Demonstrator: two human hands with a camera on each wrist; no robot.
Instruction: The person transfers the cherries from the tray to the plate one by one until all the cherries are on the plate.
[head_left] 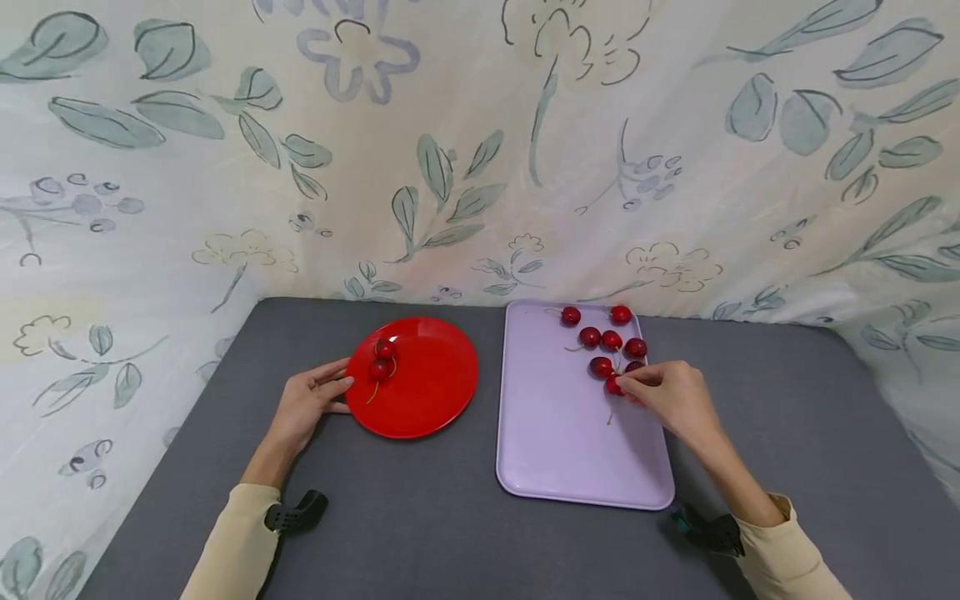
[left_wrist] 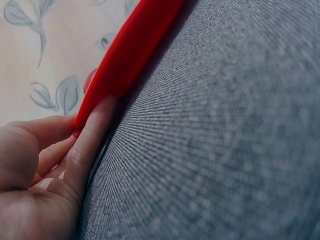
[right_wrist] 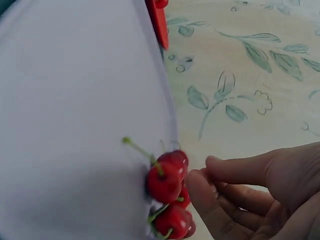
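Cherry lies on the purple tray, near its right edge, at the near end of a loose cluster of cherries filling the tray's far right corner. Right hand is over that edge, thumb and forefinger curled in at the cherry. Head view suggests the fingertips meet it; wrist view shows the fingertips just beside the fruit, a sliver apart, so a firm pinch cannot be told. Green stems stick out from the cluster.

Left of the tray, close but not touching, sits a red plate with two cherries near its left rim. Left hand rests on the grey table, fingers straight, fingertips against the plate's left edge.

Floral cloth hangs behind and at both sides of the table.
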